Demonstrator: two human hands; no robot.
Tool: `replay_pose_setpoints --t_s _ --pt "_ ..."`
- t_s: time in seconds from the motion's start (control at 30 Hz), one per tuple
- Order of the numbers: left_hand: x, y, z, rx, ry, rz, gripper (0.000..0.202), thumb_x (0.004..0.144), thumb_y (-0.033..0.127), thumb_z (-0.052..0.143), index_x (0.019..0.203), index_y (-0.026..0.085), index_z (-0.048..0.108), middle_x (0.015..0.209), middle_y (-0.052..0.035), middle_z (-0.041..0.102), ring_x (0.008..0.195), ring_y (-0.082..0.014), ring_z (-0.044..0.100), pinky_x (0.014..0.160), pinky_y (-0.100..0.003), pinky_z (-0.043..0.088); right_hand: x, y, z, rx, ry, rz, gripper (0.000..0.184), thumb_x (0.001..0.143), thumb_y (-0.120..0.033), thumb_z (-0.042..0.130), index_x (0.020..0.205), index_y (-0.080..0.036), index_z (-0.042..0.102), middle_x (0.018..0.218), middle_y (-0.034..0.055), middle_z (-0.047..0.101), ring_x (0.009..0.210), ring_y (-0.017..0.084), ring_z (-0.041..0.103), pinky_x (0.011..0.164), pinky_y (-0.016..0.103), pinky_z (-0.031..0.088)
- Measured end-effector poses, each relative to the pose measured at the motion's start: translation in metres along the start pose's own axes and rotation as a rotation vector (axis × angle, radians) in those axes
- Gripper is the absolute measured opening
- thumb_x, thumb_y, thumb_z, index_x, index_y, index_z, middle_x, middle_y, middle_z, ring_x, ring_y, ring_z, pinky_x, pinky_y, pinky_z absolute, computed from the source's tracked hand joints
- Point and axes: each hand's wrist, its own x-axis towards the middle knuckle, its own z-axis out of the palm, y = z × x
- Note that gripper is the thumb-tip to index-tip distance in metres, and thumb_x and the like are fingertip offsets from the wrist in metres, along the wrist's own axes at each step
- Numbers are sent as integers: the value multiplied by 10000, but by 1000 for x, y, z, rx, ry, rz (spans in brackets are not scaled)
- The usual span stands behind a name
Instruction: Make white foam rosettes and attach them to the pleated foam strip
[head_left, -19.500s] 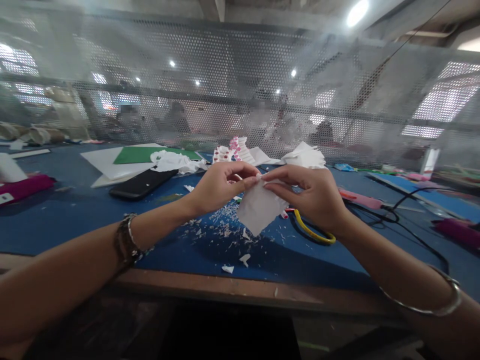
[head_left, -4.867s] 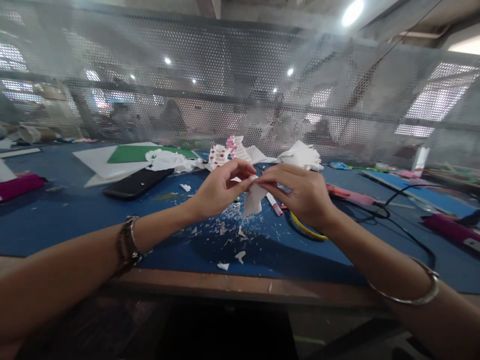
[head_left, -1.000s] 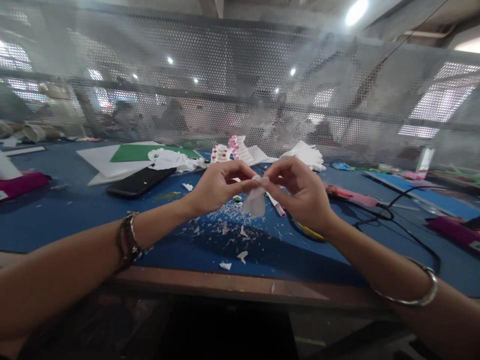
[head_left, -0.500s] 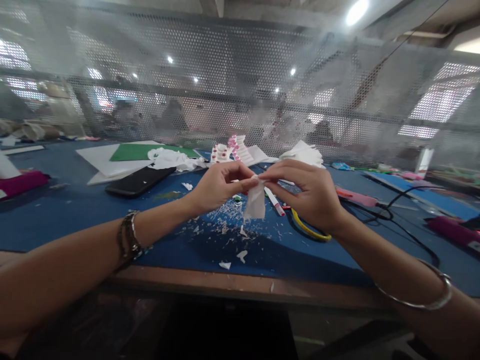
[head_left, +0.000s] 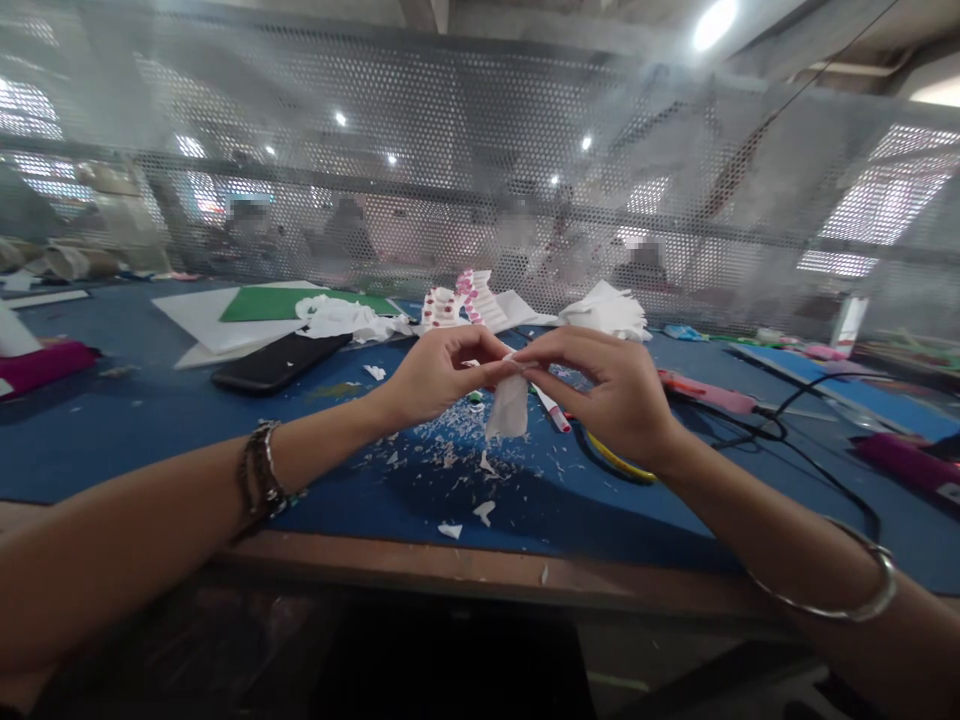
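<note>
Both hands (head_left: 439, 378) pinch white paper (head_left: 508, 410) above a blue tabletop (head_left: 165, 440) facing perforated screening (head_left: 442, 120).

One head-worn camera looks forward and down over the nearby hands (head_left: 429, 378) and tabletop (head_left: 165, 430).

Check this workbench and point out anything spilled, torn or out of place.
Small pale scraps lie strewn over the blue tabletop below the white piece held by the left hand and right hand, and one sliver sits on the brown front edge. They look like litter because they are scattered rather than gathered.
</note>
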Motion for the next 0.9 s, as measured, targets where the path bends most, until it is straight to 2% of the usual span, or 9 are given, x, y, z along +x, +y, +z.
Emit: replay_pose_setpoints --t_s 0.27,0.43,0.67,0.77,0.9 --pt "1 -2 0 10 9 -6 140 640 228 616 674 106 555 616 6 549 547 -61 509 527 -179 448 -2 2 -2 -232 1 -160 111 783 -154 471 811 -178 575 777 35 619 759 125 561 686 251 438" --pt "0 1 1 29 9 -13 142 643 232 606 673 108 546 625 5 542 563 -68 509 536 -185 452 -1 4 -1 -282 1 -206 106 806 -158 429 776 -154 531 746 39 580 727 121 526 686 253 424" --pt "0 -2 -1 95 -50 55 144 673 247 593 704 111 556 654 -7 535 582 -77 501 514 -182 442 1 4 0 -140 -110 -97 67 801 -144 400 754 -161 445 742 38 506 696 114 468 642 249 394" --pt "0 -2 -1 105 -56 85 126 680 230 590 711 110 562 656 -6 531 578 -70 495 492 -163 427 1 5 1 -78 -126 -31 56 801 -151 406 756 -162 438 721 23 502 661 95 460 606 222 378" --pt "-2 1 1 64 -65 59 97 675 201 590 697 111 561 637 0 529 568 -65 496 498 -157 438 -1 7 2 -49 -117 6 76 799 -174 426 735 -146 455 685 17 507 629 77 457 579 193 368"
